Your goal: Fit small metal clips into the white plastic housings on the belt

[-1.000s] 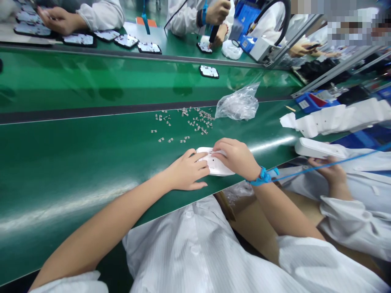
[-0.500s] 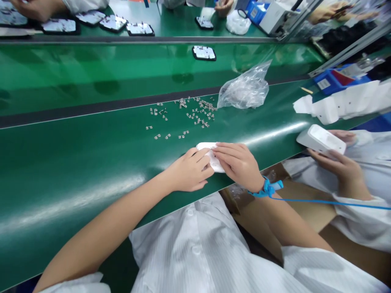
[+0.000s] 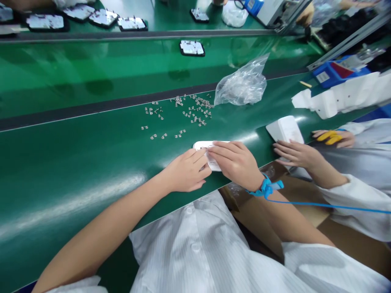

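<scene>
A white plastic cover (image 3: 214, 163) lies on the green bench close to its front edge, mostly hidden under both hands. My left hand (image 3: 190, 170) rests on its left side, fingers bent and closed on it. From the right, my right hand (image 3: 237, 163) presses its closed fingers onto the cover, the fingertips meeting those of the left. Anything small between the fingertips is hidden. A blue wrist strap (image 3: 265, 186) with a cord is around my right wrist. Beyond the cover, small metal spring contacts (image 3: 200, 110) are scattered, beside a clear plastic bag (image 3: 242, 83).
To the right, a co-worker's hand (image 3: 301, 156) touches a white housing (image 3: 285, 129); the other hand wears yellow finger covers (image 3: 330, 137). White housings (image 3: 332, 99) stand in a row behind a blue bin (image 3: 331, 75). A black-framed board (image 3: 192, 48) lies on the green strip opposite.
Both my hands stay on the cover; the right fingers have closed together over it. The co-worker has set the white housing down on the bench. The view has tilted downward.
</scene>
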A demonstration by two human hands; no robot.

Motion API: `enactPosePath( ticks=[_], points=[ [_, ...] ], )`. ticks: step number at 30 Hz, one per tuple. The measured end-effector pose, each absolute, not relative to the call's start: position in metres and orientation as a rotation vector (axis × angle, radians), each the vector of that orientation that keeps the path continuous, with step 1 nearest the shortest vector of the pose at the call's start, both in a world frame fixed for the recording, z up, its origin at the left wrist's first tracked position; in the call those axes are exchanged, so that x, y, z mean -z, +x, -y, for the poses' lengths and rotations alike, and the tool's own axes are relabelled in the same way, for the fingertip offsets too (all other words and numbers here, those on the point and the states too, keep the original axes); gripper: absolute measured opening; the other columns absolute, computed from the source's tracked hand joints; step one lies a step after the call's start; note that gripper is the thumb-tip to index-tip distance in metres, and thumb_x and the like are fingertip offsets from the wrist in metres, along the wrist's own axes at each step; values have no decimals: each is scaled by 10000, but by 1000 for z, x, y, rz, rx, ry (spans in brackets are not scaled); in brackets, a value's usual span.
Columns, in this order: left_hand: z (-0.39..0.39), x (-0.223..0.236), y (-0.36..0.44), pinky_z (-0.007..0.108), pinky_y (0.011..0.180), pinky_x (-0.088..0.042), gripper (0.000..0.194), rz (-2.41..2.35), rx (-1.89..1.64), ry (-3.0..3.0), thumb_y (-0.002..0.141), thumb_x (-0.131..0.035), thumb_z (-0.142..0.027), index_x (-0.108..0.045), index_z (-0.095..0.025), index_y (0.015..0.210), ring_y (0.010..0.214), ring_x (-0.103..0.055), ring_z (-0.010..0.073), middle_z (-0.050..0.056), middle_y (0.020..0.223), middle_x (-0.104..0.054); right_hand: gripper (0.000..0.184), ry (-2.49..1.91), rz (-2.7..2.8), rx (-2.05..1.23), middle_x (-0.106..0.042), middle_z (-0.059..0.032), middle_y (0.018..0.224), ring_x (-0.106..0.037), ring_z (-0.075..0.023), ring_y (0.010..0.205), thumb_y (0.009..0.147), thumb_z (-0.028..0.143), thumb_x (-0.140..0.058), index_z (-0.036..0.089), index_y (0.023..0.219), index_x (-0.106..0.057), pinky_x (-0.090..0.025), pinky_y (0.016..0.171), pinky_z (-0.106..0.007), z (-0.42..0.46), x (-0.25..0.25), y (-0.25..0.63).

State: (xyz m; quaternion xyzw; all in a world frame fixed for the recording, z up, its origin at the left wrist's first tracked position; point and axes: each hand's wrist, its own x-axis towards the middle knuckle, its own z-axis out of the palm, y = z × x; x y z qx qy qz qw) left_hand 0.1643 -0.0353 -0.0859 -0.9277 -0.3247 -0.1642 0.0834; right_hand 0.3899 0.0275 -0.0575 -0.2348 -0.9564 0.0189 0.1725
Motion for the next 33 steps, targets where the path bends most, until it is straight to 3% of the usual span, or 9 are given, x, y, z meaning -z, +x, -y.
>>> enactPosePath(
  ticks=[5, 12, 17, 27, 33],
  points=[
    [37, 85, 163, 418, 871, -374, 323, 966, 436, -2757, 954, -552, -439, -627, -152, 1081, 1122, -572, 297, 147, 1138, -651, 246, -903, 2553, -107, -705, -115, 1220, -629, -297, 1135, 981, 249, -549, 196, 1169, -699, -504, 949, -467, -34, 56, 378],
    [37, 87, 161, 418, 878, -336, 339, 1006, 505, -2783, 953, -562, -440, -622, -134, 1085, 1133, -561, 296, 148, 1131, -656, 213, -1022, 2631, -77, -699, -136, 1142, -585, -320, 1073, 899, 193, -575, 147, 1070, -694, -477, 900, -457, -49, 58, 360],
    [36, 91, 161, 423, 870, -330, 306, 1099, 579, -2846, 980, -518, -422, -611, -139, 1047, 1100, -581, 276, 122, 1073, -682, 274, -922, 2620, -119, -674, -136, 1226, -568, -323, 1146, 892, 269, -628, 155, 1138, -668, -459, 920, -463, -49, 61, 360],
    [38, 85, 154, 446, 868, -400, 364, 1165, 549, -2815, 1009, -436, -485, -594, -158, 989, 1031, -609, 256, 116, 1062, -686, 186, -944, 2570, -13, -682, -142, 1192, -586, -337, 1126, 955, 296, -659, 168, 1090, -645, -473, 870, -461, -47, 61, 347],
    [91, 82, 123, 453, 823, -449, 279, 1237, 467, -2699, 1024, -450, -429, -564, -199, 914, 976, -631, 231, 83, 1001, -686, 273, -859, 2403, 38, -672, -172, 1218, -593, -339, 1119, 971, 334, -671, 145, 1162, -621, -484, 925, -484, -34, 49, 360]
  ],
)
